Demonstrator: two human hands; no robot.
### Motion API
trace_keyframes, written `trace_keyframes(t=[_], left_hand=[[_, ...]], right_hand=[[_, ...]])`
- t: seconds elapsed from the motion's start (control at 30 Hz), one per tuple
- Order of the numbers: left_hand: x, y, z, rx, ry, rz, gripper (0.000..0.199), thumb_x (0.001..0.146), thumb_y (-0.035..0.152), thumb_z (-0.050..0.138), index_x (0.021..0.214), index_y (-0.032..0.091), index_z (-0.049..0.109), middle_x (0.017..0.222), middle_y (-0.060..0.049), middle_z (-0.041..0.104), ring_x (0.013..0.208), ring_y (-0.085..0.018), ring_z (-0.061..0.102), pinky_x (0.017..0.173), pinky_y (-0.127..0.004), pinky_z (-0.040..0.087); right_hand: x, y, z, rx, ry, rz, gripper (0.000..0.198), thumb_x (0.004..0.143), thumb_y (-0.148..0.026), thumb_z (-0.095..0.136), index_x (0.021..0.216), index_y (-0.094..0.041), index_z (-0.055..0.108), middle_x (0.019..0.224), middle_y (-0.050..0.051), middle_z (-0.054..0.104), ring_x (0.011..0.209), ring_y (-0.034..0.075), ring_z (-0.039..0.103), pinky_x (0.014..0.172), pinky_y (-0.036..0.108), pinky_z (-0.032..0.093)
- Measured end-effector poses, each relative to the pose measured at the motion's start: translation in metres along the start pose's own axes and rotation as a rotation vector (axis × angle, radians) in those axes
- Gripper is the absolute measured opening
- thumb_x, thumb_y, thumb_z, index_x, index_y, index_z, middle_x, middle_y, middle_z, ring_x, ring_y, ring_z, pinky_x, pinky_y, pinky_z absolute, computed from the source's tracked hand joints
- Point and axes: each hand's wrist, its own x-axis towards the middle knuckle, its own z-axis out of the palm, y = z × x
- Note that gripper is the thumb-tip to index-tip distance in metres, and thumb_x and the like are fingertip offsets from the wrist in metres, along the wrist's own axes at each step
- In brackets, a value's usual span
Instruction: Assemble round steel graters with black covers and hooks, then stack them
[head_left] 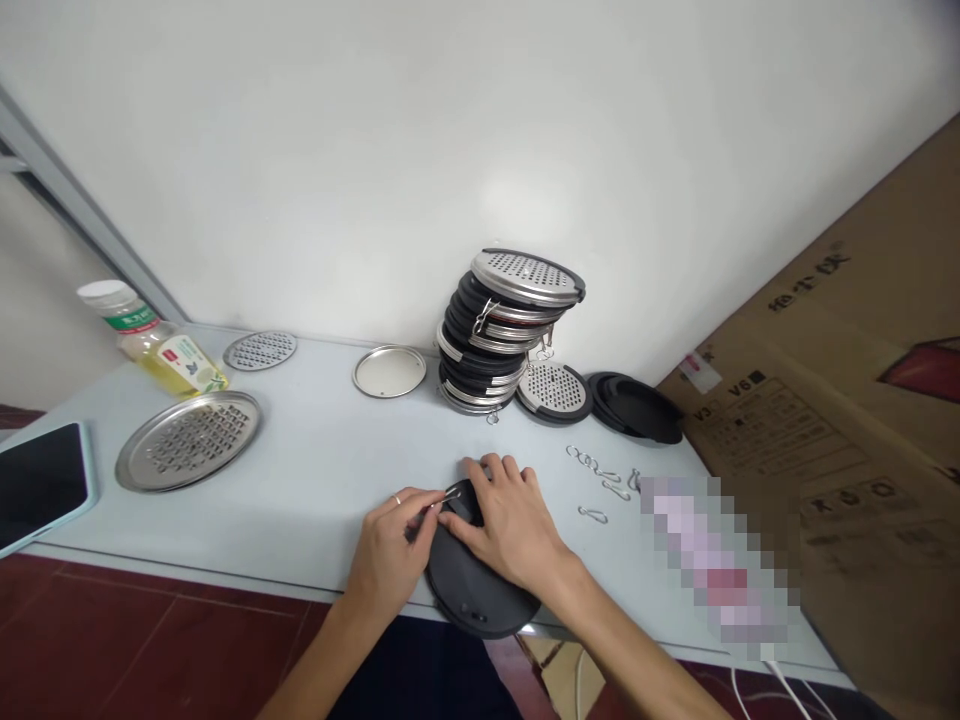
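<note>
A black round plastic disc [480, 585] lies at the table's front edge, partly over it. My left hand [390, 545], with a ring on one finger, pinches a small metal snap hook [451, 494] at the disc's far left rim. The hook's tip shows; its other end is hidden by my fingers. My right hand [517, 520] grips the disc's far side, thumb on top and fingers curled over the rim. Several loose snap hooks [592, 515] lie to the right of this hand.
Behind the hands stands a tall, leaning stack of black and metal grater discs [487, 345]. Beside it are a grater disc [555, 390] and black discs [637, 408]. At left are a metal grater plate [187, 440], an oil bottle [157, 345] and a phone [45, 485]. A cardboard box [840, 420] borders the right.
</note>
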Motion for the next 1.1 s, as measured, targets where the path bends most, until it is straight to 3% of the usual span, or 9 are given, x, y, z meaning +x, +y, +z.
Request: trace_keyframes(t=[0.17,0.3,0.43,0.9,1.1], left_hand=[[-0.005,-0.001,0.005,0.102,0.022,0.065,0.021,0.093,0.019,0.055,0.105,0.021,0.072,0.089,-0.004,0.073,0.08,-0.016,0.068,0.073,-0.027,0.057],[-0.007,-0.003,0.007,0.182,0.047,0.156,0.024,0.094,0.017,0.053,0.111,0.02,0.07,0.087,-0.005,0.072,0.081,-0.017,0.068,0.076,-0.029,0.057],[-0.006,-0.004,0.007,0.161,0.01,0.166,0.029,0.093,0.014,0.052,0.116,0.019,0.069,0.092,-0.006,0.071,0.084,-0.017,0.068,0.077,-0.029,0.057],[-0.007,-0.005,0.01,0.223,0.045,0.215,0.027,0.089,0.013,0.054,0.11,0.016,0.071,0.077,-0.003,0.062,0.071,-0.015,0.063,0.068,-0.025,0.055],[-0.005,-0.001,0.01,0.245,0.053,0.228,0.024,0.09,0.014,0.053,0.106,0.016,0.071,0.072,-0.002,0.061,0.067,-0.014,0.061,0.065,-0.024,0.054]], right_hand=[[-0.011,0.011,-0.004,0.2,-0.035,-0.147,0.058,0.088,-0.046,0.064,0.141,-0.027,0.046,0.138,0.009,0.052,0.117,0.03,0.049,0.096,0.044,0.04],[-0.013,0.014,-0.005,0.2,-0.039,-0.143,0.051,0.093,-0.043,0.058,0.141,-0.029,0.048,0.137,0.008,0.054,0.114,0.03,0.05,0.094,0.045,0.04],[-0.013,0.013,-0.002,0.192,-0.018,-0.16,0.052,0.094,-0.044,0.056,0.143,-0.029,0.046,0.14,0.007,0.055,0.114,0.03,0.05,0.092,0.046,0.039],[-0.015,0.008,-0.001,0.165,0.024,-0.22,0.048,0.095,-0.035,0.056,0.139,-0.02,0.05,0.133,0.007,0.063,0.109,0.029,0.052,0.089,0.044,0.036],[-0.008,0.01,0.001,0.344,0.039,-0.108,0.03,0.098,-0.034,0.051,0.124,-0.026,0.063,0.124,0.002,0.069,0.106,0.025,0.054,0.09,0.041,0.039]])
